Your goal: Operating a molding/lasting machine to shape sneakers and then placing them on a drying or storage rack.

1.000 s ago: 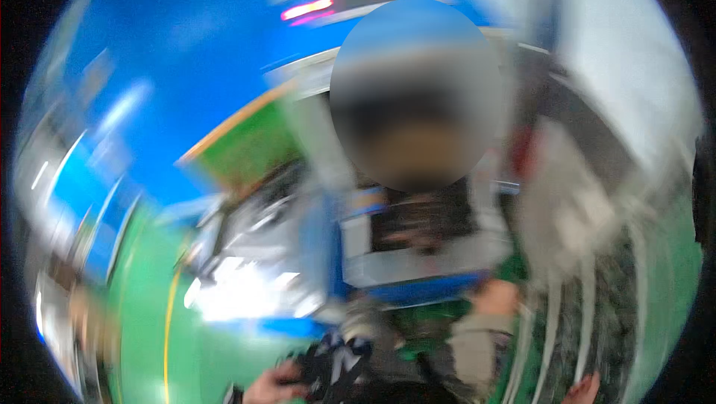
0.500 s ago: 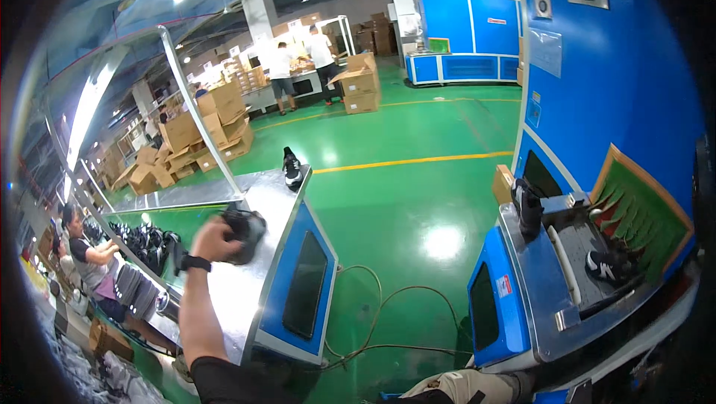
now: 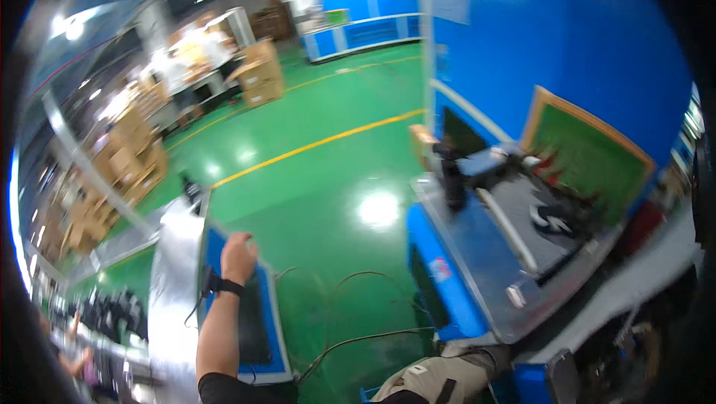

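My left hand, with a dark band on its wrist, hovers beside the right edge of the metal-topped table. Its fingers are loosely bent and somewhat blurred; nothing shows in them. On the table's far end stands a dark shoe, smeared by motion. To the right, another black shoe stands upright on the edge of the blue machine. A black shoe with white marks lies on the machine's grey bed, before a green wood-framed panel. My right hand is out of view.
Green floor with a yellow line lies between table and machine. Hoses run across it near my legs. Stacked cardboard boxes stand farther back. Dark shoes and a person's arm are at the lower left.
The view has swung to the right. My left hand has come off the dark shoe it was on and moved right, past the table's edge; that shoe no longer shows under it.
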### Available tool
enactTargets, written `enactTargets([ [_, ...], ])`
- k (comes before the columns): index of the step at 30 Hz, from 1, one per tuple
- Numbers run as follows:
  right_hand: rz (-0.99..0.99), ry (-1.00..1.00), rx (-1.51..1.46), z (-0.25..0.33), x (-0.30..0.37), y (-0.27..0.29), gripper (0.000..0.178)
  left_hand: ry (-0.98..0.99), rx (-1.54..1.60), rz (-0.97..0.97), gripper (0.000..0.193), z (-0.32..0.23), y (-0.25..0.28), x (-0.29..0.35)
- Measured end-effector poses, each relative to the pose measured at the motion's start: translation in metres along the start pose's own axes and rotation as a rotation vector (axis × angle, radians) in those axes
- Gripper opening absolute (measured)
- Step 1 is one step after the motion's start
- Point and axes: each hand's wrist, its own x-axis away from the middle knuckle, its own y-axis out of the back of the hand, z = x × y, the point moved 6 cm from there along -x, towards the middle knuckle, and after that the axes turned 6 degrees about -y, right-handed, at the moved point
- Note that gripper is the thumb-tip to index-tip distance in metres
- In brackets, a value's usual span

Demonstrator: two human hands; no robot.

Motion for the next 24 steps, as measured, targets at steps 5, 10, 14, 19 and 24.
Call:
enactTargets([
  [5,-0.275,-0.071,-0.123,-0.04,0.061,0.045,0.022,-0.711,0.456,0.38,0.027,-0.353,-0.13,-0.058],
  [10,-0.373,-0.238,-0.074,-0.03,0.091,0.053,0.013,-0.894,0.625,0.459,0.057,-0.613,-0.246,-0.094],
  [14,-0.338,-0.51,0.106,-0.134,0.092,0.088,0.027,-0.913,0.956,0.402,0.072,-0.755,-0.323,-0.068],
  [19,-0.295,-0.237,0.028,-0.09,0.031,0.113,0.036,-0.786,0.634,0.465,0.056,-0.766,-0.318,-0.067],
  [24,-0.023,-0.012,-0.079,-0.019,-0.024,0.041,0.046,-0.599,0.61,0.392,0.054,-0.693,-0.206,-0.036],
])
